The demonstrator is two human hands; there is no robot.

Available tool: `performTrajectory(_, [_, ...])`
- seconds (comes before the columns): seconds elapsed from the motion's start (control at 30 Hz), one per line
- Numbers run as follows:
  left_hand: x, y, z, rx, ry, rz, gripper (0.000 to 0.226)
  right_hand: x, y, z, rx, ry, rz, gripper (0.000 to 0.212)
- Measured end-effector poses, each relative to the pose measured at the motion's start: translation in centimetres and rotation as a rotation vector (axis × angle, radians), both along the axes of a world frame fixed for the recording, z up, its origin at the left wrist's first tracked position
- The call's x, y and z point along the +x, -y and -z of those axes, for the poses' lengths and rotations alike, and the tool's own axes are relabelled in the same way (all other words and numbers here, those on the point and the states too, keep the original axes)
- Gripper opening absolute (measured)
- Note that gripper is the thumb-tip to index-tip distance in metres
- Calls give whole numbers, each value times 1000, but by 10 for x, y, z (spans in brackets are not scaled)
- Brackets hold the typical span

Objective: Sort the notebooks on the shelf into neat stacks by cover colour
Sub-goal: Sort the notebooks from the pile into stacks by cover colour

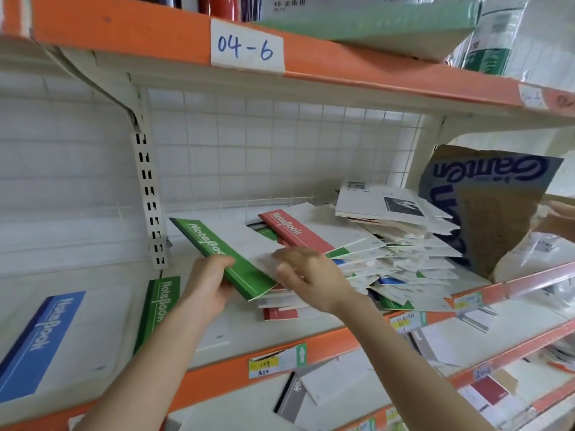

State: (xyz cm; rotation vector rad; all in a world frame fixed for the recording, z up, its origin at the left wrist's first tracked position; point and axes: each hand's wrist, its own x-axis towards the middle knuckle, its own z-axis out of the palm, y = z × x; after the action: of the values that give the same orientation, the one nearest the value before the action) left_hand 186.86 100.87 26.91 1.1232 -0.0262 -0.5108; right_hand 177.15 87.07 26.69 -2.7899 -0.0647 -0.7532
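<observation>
My left hand (pixel 209 283) grips the spine edge of a green-spined notebook (pixel 217 247), lifted and tilted above the shelf. My right hand (pixel 306 275) lies on the notebook's white cover with fingers bent, blurred by motion. Behind them a red-spined notebook (pixel 292 230) tops a messy pile of notebooks (pixel 395 262) with green, blue and red spines. Under the lifted book lies a small stack with a red spine (pixel 280 313). To the left, a green-spined notebook (pixel 157 309) and a blue-spined notebook (pixel 37 343) lie flat, apart.
The orange shelf edge (pixel 326 340) carries price tags. A torn cardboard box (pixel 485 206) stands at the right, with another person's hand (pixel 560 213) beside it. A wire grid closes the back. A shelf above holds paper packs; more notebooks lie on lower shelves.
</observation>
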Motion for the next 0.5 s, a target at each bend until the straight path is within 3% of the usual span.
performTrajectory(0.1, [5, -11, 1, -16, -1, -12, 22, 11, 34, -5, -31, -95, 278, 45])
performTrajectory(0.2, [6, -18, 2, -22, 6, -17, 24, 17, 48, -1, -141, -287, 394, 48])
performTrajectory(0.37, [6, -26, 3, -40, 16, -43, 32, 14, 39, 1, -258, -201, 423, 42])
performTrajectory(0.5, [4, -32, 4, -41, 6, -26, 30, 10, 38, -8, -196, -66, 460, 35])
